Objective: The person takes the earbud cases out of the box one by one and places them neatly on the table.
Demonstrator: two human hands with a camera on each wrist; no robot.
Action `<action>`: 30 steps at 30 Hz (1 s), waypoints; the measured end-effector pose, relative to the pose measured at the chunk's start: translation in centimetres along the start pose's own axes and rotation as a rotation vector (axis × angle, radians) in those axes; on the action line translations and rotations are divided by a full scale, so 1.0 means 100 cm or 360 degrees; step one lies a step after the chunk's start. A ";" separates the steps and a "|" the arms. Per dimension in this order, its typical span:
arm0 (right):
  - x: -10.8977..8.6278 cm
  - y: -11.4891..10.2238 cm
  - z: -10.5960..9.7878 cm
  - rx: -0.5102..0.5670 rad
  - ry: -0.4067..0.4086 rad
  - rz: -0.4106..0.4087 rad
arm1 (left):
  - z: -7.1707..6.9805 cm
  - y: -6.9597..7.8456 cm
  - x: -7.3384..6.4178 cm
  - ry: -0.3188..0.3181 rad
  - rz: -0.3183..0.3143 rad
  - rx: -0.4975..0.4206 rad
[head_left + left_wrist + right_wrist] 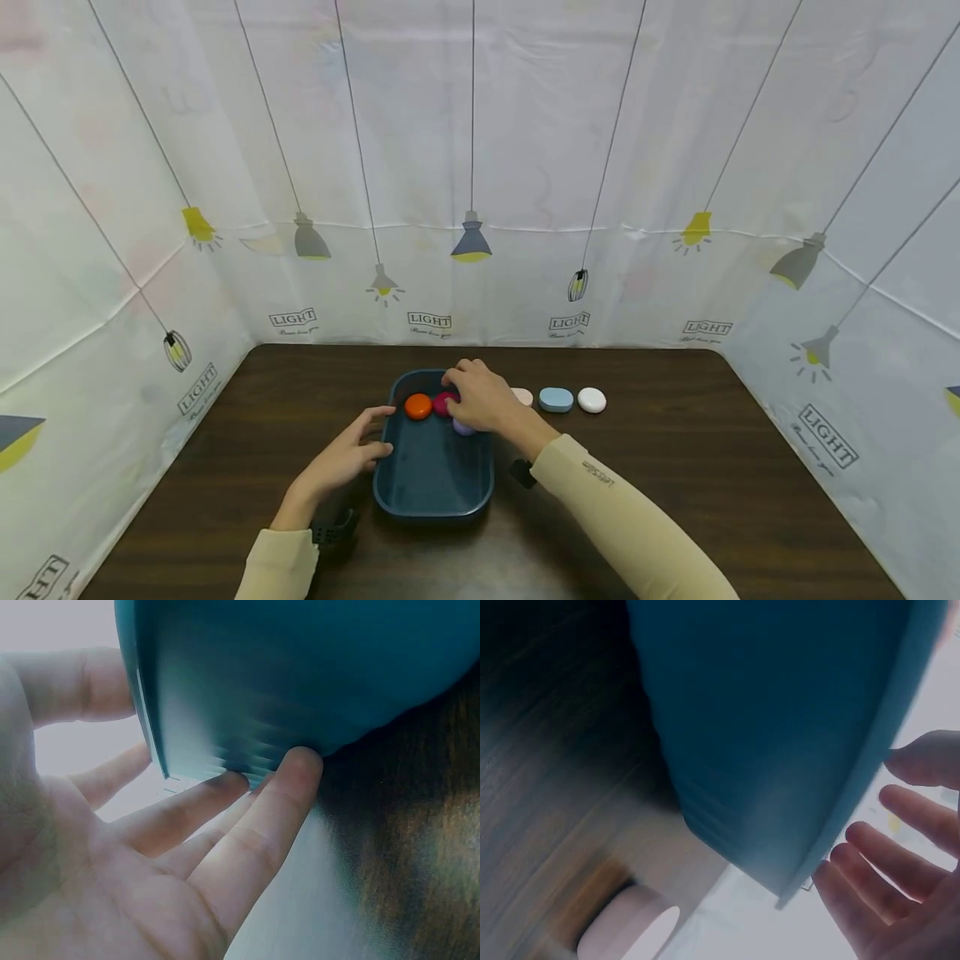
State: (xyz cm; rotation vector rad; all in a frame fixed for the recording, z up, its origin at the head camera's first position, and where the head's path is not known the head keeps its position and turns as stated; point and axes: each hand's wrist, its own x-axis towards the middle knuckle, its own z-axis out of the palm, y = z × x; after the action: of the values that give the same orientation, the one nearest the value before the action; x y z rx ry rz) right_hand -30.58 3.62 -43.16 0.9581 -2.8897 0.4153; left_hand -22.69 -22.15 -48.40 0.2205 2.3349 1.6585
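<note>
Jostling the magenta piece [441, 405] seems possible if the right grip [483, 398], its hold unclear, slips. The loose-fingered left grip [345, 452] could nudge the box [431, 479].

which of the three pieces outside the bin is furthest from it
The white piece at the row's right end; the blue piece and pale pink piece lie between it and the bin.

Dark blue, round-cornered plastic tray [435, 477]: smooth, slightly shiny, outside wall ripply. Orange round piece [417, 407], dark pink round piece [443, 405]: smooth, shiny, like hard plastic. Light blue oblong piece [556, 400], white round piece [592, 400]: same smooth shine. Brown wood-look tabletop [690, 467]: streaky grain, shiny near tray. White lamp-print sheet [540, 125]: thin, creased, cloth or plastic, cannot tell which. Cream cloth sleeves [630, 512]: matt, soft-looking.
</note>
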 end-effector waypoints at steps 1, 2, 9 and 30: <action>0.002 0.000 0.001 -0.0001 -0.0008 -0.0001 | 0.000 0.000 0.000 0.0002 -0.0005 -0.0001; 0.004 0.000 0.003 -0.0004 -0.0019 0.0000 | 0.000 0.000 0.001 0.0003 -0.0008 0.0003; 0.014 -0.001 0.012 -0.0097 -0.0123 0.0019 | 0.002 0.001 0.003 -0.0023 0.0025 -0.0037; 0.024 -0.013 0.043 -0.0279 -0.0337 -0.0031 | 0.000 -0.003 0.003 -0.0025 0.0020 -0.0040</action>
State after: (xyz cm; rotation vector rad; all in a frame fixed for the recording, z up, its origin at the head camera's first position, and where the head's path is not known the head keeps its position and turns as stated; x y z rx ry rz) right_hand -31.63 0.07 -46.60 1.0587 -3.0346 0.0591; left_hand -22.94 -22.18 -48.71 0.2424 2.3045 1.6853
